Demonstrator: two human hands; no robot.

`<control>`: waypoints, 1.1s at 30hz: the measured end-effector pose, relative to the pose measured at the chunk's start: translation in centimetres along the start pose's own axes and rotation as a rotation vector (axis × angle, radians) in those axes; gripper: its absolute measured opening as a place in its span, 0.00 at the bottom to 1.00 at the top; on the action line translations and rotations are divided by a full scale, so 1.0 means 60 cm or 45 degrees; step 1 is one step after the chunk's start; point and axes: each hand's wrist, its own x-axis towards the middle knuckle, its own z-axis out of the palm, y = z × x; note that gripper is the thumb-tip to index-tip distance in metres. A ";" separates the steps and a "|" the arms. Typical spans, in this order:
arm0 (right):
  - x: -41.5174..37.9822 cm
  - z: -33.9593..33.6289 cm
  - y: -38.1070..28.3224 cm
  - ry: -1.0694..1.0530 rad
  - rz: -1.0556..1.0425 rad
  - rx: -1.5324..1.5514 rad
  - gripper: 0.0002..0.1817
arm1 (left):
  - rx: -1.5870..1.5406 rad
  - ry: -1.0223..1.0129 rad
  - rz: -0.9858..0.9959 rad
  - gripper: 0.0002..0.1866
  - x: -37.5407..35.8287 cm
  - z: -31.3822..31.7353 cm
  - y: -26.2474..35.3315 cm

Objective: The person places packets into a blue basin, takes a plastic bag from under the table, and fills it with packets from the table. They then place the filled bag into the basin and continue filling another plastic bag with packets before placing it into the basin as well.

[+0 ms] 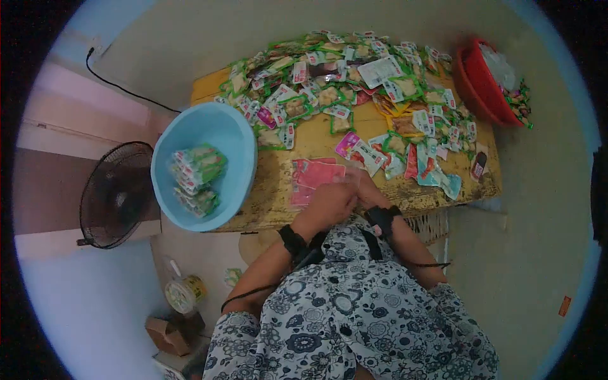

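Observation:
Both hands are close together at the near edge of the yellow table (pixel 266 202). My left hand (pixel 330 202) has its fingers curled inward; whatever is between them is hidden. My right hand (pixel 367 190) is beside it, fingers bent and partly blurred, at a piece of clear plastic film (pixel 350 177). What exactly the fingertips grip is too blurred to make out. Flat pink plastic packets (pixel 311 174) lie on the table just beyond my left hand. Pink-and-white food packets (pixel 361 154) lie beyond my right hand.
A large pile of small sealed food packets (pixel 329 95) covers the table's far side. A light blue basin (pixel 247 149) holding stacked packets stands at the left, a red basin (pixel 472 82) at the far right. A black fan (pixel 114 196) and a bucket (pixel 183 294) are at left.

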 end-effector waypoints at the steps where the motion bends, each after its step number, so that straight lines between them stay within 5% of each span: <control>1: 0.008 0.007 -0.009 0.030 0.085 0.101 0.11 | 0.009 -0.018 -0.002 0.12 -0.003 0.000 -0.002; 5: 0.011 0.031 -0.070 0.135 0.115 0.062 0.10 | -0.086 0.005 0.069 0.13 -0.011 0.000 -0.011; 7: 0.025 0.046 0.004 0.276 -0.118 0.191 0.12 | -0.149 -0.031 0.049 0.13 -0.016 0.022 -0.037; 9: 0.028 0.047 0.016 0.318 -0.030 0.010 0.13 | -0.193 -0.095 -0.010 0.14 -0.020 0.018 -0.042; 11: 0.026 0.038 -0.031 0.250 0.377 -0.482 0.16 | -0.280 -0.140 -0.036 0.14 -0.024 0.014 -0.048; 15: 0.013 -0.003 -0.003 0.162 0.061 -0.335 0.14 | -0.531 -0.125 -0.144 0.18 -0.040 0.013 -0.075; 19: -0.052 -0.045 -0.006 0.236 0.067 -0.182 0.16 | -0.587 -0.265 -0.203 0.22 -0.043 0.044 -0.141; 23: -0.096 -0.038 -0.097 0.552 0.535 0.349 0.24 | -0.459 -0.131 -0.171 0.21 -0.051 0.019 -0.123; 25: -0.109 -0.019 -0.076 0.525 0.446 0.037 0.29 | -0.474 -0.165 -0.307 0.21 -0.051 0.006 -0.114; 28: -0.105 0.028 -0.074 0.535 0.158 -0.110 0.33 | -0.182 0.262 -0.135 0.20 -0.042 -0.003 -0.107; 33: -0.065 0.017 0.022 0.437 0.302 -0.393 0.28 | 0.407 0.347 0.138 0.30 0.024 -0.004 -0.149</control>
